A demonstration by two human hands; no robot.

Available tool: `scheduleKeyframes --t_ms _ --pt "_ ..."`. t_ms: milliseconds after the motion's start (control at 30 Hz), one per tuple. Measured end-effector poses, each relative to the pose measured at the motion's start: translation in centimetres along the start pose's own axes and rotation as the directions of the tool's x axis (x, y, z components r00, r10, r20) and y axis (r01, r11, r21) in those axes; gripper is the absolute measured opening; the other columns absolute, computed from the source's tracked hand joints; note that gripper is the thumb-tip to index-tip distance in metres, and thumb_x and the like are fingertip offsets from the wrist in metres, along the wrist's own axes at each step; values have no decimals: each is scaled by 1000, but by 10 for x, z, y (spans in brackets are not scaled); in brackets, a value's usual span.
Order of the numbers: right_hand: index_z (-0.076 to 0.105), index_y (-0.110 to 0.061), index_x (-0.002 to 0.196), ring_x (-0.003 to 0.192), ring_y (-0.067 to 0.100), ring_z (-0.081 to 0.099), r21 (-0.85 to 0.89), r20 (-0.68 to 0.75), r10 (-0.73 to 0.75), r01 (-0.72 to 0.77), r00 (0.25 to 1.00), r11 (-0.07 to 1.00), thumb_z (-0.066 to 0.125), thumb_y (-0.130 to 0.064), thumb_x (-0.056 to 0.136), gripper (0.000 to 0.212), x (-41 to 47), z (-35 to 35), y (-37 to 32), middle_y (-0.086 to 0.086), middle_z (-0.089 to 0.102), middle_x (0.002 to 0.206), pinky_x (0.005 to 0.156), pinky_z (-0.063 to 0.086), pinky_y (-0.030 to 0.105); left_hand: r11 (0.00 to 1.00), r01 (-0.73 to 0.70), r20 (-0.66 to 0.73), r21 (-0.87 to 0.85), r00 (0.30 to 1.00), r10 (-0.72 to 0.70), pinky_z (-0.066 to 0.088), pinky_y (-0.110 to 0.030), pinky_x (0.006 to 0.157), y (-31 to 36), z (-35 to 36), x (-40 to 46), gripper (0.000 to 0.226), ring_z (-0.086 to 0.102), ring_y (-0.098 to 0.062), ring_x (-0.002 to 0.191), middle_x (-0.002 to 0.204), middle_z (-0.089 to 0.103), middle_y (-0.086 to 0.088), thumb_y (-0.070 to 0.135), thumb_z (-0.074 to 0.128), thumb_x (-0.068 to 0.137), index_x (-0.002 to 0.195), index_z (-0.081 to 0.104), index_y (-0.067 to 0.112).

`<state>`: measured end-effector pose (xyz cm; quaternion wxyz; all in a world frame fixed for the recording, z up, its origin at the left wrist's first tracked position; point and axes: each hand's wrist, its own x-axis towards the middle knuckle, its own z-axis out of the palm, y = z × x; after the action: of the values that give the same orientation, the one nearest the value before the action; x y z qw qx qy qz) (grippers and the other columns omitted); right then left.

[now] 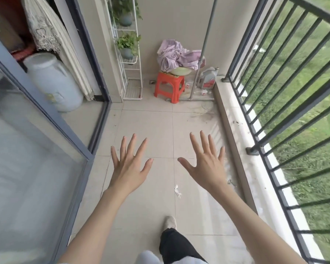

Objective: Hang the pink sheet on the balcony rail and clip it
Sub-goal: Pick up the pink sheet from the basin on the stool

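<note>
The pink sheet (pixel 176 55) lies crumpled in a pale green basin (pixel 180 70) on a red plastic stool (pixel 170 85) at the far end of the balcony. The dark metal balcony rail (pixel 286 96) runs along the right side. My left hand (pixel 130 166) and my right hand (pixel 206 164) are stretched out in front of me over the tiled floor, palms down, fingers spread, holding nothing. Both are well short of the sheet. No clips are visible.
A grey vertical pole (pixel 208 35) stands just right of the stool, with a plastic jug (pixel 208 78) behind it. A white plant rack (pixel 129 50) is left of the stool. A glass sliding door (pixel 36 149) lines the left side. A raised ledge (pixel 242 130) runs under the rail.
</note>
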<state>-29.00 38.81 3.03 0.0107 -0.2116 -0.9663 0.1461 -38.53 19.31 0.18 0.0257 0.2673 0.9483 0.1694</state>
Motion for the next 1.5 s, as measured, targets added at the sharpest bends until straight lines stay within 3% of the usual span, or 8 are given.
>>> scheduleKeyframes --t_ms 300,600,933,1067,1500 --pt "-3 -36 147 145 20 -11 -19 31 -55 56 998 998 36 -63 88 76 179 -25 16 -2 -8 158 113 -5 54 997 -7 -78 73 997 13 -4 -56 111 4 -16 177 70 1 -29 144 157 11 -5 57 15 82 146 22 28" --pt "0 -35 148 146 21 -9 -13 36 -28 28 999 1000 36 -63 87 76 364 -3 1 0 -6 159 114 -1 54 1000 3 -3 8 1000 -3 -11 -50 112 -46 6 350 74 -5 -24 145 157 7 -3 59 9 80 147 16 29" --pt "9 -33 148 146 22 0 47 -42 25 -23 999 999 41 -58 88 73 563 -14 -23 0 3 159 115 3 52 996 -85 -5 -28 996 85 -3 -49 115 -88 -9 564 70 1 -23 145 157 9 -3 56 15 82 145 22 26" --pt "6 -35 148 146 21 -2 47 -16 68 -67 998 997 40 -59 88 73 630 -13 -13 -1 3 159 115 2 51 996 -90 61 -25 994 92 -5 -48 114 -95 0 632 74 -3 -21 145 157 6 -3 58 10 79 146 19 27" --pt "12 -32 148 146 22 1 46 -22 62 -61 998 997 44 -56 88 72 908 -40 59 2 7 158 115 3 53 994 -102 77 -27 992 104 -8 -44 114 -58 25 911 73 -11 -18 144 158 0 0 60 8 78 147 6 34"
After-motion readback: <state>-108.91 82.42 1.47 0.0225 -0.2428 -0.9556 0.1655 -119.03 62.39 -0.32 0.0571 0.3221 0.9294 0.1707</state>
